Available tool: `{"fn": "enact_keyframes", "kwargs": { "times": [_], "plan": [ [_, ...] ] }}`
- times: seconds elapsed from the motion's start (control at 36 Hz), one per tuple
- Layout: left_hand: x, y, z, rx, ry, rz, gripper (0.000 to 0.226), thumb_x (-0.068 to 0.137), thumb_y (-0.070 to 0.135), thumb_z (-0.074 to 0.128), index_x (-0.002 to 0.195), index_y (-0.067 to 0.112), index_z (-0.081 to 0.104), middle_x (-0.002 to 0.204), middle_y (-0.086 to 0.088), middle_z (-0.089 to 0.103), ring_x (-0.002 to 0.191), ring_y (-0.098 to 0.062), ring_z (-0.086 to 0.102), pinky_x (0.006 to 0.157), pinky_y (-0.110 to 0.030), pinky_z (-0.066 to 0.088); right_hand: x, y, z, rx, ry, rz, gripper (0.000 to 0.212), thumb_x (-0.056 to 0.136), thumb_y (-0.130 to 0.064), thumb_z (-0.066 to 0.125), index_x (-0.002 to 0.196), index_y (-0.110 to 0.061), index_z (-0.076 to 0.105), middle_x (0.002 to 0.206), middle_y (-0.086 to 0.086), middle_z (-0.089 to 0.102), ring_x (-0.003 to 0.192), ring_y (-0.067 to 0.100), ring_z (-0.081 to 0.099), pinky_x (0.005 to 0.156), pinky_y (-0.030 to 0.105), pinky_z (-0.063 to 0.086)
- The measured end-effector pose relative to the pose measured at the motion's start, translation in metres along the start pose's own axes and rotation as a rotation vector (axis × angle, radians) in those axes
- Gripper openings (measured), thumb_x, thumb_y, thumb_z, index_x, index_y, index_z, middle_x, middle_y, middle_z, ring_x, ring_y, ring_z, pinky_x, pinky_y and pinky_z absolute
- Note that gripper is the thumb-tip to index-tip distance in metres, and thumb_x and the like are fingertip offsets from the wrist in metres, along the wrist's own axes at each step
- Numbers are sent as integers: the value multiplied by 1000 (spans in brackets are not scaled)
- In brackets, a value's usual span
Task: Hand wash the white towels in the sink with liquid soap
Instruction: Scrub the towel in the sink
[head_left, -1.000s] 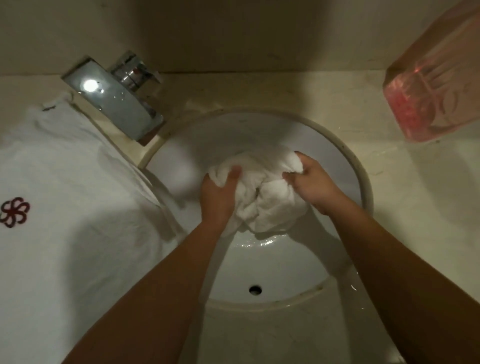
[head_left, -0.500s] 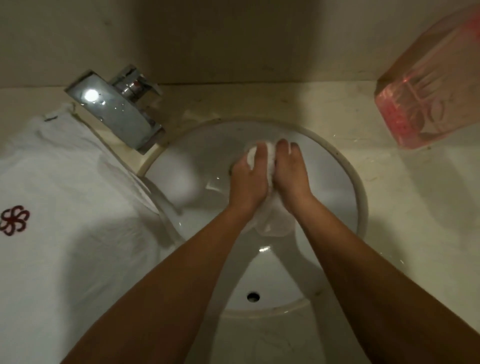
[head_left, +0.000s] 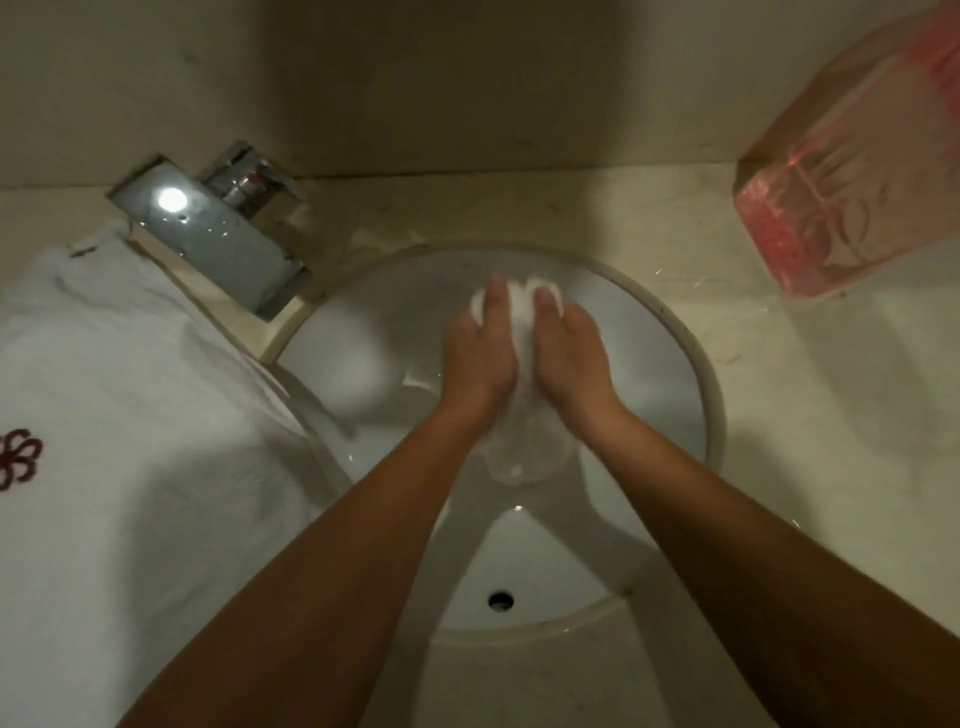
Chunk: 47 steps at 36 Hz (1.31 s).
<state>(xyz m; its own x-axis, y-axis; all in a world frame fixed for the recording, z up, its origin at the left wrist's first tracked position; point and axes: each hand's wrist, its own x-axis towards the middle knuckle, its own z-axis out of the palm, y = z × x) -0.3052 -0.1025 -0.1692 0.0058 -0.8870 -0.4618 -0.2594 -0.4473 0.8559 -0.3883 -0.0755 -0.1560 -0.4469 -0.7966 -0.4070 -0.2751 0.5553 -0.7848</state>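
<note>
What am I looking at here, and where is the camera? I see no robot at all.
There is no robot: a person wears one camera on the head, looking down at their own arms. The left hand and right hand squeeze a small white towel between them over the round sink. A chrome tap stands at the back left. A larger white towel with a red emblem lies on the counter at the left; a clear bottle of pink liquid, probably the soap, stands at the right.
</note>
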Motion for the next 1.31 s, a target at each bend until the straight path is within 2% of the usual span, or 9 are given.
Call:
{"fn": "enact_keyframes", "kwargs": {
  "times": [0.06, 0.22, 0.47, 0.56, 0.64, 0.72, 0.92, 1.06, 1.31],
  "plan": [
    [-11, -1, 11, -3, -65, 41, 48, 111, 50, 46, 115, 12, 75, 104, -2, 74, 102, -14, 68, 83, -19, 45, 17, -5, -8, -39, -24, 74, 39, 116, -28, 38, 128, -2, 64, 127, 23, 69, 120, 38, 65, 105, 43, 51],
    [27, 7, -13, 34, 76, 4, 62, 108, 57, 44, 79, 10, 72, 78, -4, 76, 79, -21, 73, 76, -36, 57, -38, -11, -4, 108, -68, -59, 37, 117, -32, 38, 125, -19, 71, 117, -1, 73, 108, 14, 69, 99, 27, 51],
    [27, -25, -41, -143, -6, -351, 104, 70, 94, 57, 132, 12, 68, 117, -7, 76, 107, -25, 73, 101, -41, 58, 16, 32, -34, 56, -163, 262, 83, 101, -72, 49, 165, -19, 39, 165, 1, 45, 152, 25, 43, 123, 35, 32],
    [15, -47, -47, -17, -71, -280, 64, 92, 68, 68, 124, 13, 68, 108, 0, 76, 92, -11, 72, 83, -28, 58, 11, 53, -36, -6, -217, 262, 97, 81, -70, 79, 159, -24, 47, 154, -2, 58, 137, 23, 60, 116, 35, 44],
    [3, -65, -37, 25, -57, -203, 98, 71, 77, 80, 142, 13, 59, 129, -1, 73, 110, -14, 72, 99, -34, 59, 9, 62, -32, 64, -216, 198, 61, 82, -32, 93, 135, -22, 65, 124, -1, 75, 113, 19, 73, 103, 41, 59],
    [4, -77, -25, 28, -30, -196, 109, 57, 80, 86, 141, 16, 60, 125, 2, 75, 111, -14, 73, 100, -39, 60, 12, 60, -28, 180, -204, 160, 51, 86, -13, 89, 132, -18, 67, 120, 4, 78, 113, 26, 75, 100, 45, 62],
    [21, -63, -46, -132, 6, -70, 42, 97, 26, 77, 133, 21, 57, 111, 16, 67, 94, 6, 67, 82, -14, 58, 24, 68, -43, 48, -108, 133, 59, 86, -11, 76, 143, -17, 64, 134, 7, 72, 124, 29, 69, 111, 52, 54],
    [21, -55, -49, -299, -97, -119, 38, 94, 19, 78, 128, 23, 62, 121, -6, 74, 109, -24, 75, 94, -44, 62, 19, 54, -52, -41, -37, 62, 45, 95, 5, 59, 136, -12, 67, 121, 3, 70, 114, 22, 66, 92, 28, 49],
    [11, -31, 0, -231, 65, -104, 54, 102, 64, 53, 121, 15, 66, 110, -4, 74, 101, -19, 72, 86, -28, 56, -32, 8, 16, 78, -105, -21, 34, 116, -42, 34, 125, -20, 57, 109, -3, 64, 102, 15, 63, 92, 31, 47]
  ]
}}
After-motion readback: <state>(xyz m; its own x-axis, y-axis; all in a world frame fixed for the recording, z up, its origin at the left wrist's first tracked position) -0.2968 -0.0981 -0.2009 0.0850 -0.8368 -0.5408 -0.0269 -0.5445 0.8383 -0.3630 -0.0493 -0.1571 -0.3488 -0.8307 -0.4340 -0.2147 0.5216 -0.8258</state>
